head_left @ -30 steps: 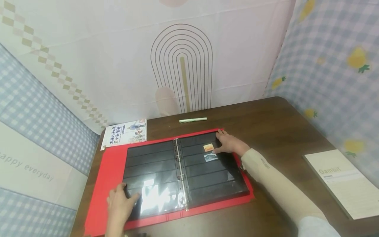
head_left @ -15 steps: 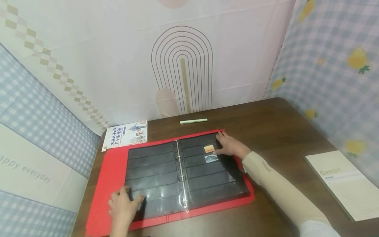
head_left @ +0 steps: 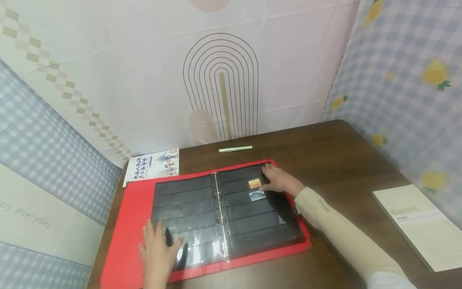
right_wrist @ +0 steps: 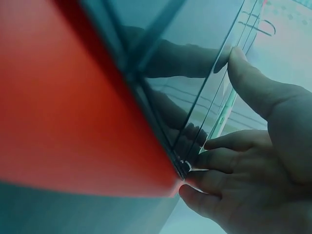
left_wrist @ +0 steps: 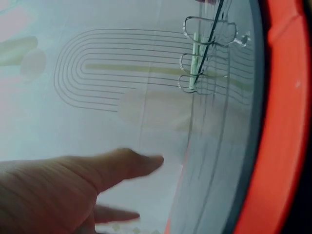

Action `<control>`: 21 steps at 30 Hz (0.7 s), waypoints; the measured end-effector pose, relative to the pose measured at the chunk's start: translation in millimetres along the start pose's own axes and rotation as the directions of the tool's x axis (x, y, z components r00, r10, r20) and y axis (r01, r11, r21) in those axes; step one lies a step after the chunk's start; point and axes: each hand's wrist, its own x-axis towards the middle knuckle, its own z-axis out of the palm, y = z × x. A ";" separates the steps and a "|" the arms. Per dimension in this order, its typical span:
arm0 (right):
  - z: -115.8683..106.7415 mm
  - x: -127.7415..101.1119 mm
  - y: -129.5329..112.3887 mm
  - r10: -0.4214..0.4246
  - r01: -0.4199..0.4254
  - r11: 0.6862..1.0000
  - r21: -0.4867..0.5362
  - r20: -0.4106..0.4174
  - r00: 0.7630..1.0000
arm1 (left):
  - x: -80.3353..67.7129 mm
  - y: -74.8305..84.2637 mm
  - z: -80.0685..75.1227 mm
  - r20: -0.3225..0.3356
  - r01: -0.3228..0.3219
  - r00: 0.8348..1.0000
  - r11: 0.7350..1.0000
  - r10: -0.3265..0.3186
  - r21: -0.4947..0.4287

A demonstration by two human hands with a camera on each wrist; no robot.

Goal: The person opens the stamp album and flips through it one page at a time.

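A red ring binder (head_left: 133,216) lies open on the table, its black pocket pages (head_left: 187,200) under shiny clear film. Two small stamps sit in the right page: an orange one (head_left: 254,183) and a blue-grey one (head_left: 257,195) below it. My left hand (head_left: 159,249), fingers spread, is over the left page's lower outer edge. In the left wrist view its thumb (left_wrist: 131,165) reaches out above the page and holds nothing. At the far right corner, my right hand (head_left: 280,180) rests on the page, thumb near the stamps. The right wrist view shows its fingers (right_wrist: 219,161) along the corner, rather straight.
Metal rings (head_left: 218,196) run down the binder's spine. Behind it lies a pale green pen (head_left: 235,149); a picture booklet (head_left: 151,164) touches the back left corner. A cream "Gambit" notepad (head_left: 418,228) lies at the table's right edge. Patterned cloth (head_left: 151,72) hangs around the table.
My left hand has moved right from the left page's outer edge and spread its fingers over the page. My right hand stays at the far right corner.
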 end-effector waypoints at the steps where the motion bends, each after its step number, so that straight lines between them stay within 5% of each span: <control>1: 0.0 -0.4 -0.7 -0.004 0.004 1.000 -0.001 -0.001 1.000 | -0.3 1.0 1.7 0.020 -0.025 0.999 1.000 0.025 -0.002; 5: 1.3 -1.2 -3.4 -0.008 0.008 1.000 0.003 0.001 1.000 | -0.7 5.1 9.7 0.103 -0.097 0.990 0.995 0.097 -0.005; 12: 4.5 -5.0 -3.7 -0.034 0.034 0.999 -0.024 -0.011 0.999 | -3.8 10.2 23.2 0.192 -0.129 0.975 0.990 0.115 0.062; 21: 8.1 -7.5 -8.4 -0.050 0.049 0.998 -0.028 -0.036 0.998 | -5.7 10.0 29.4 0.206 -0.105 0.974 0.994 0.096 0.031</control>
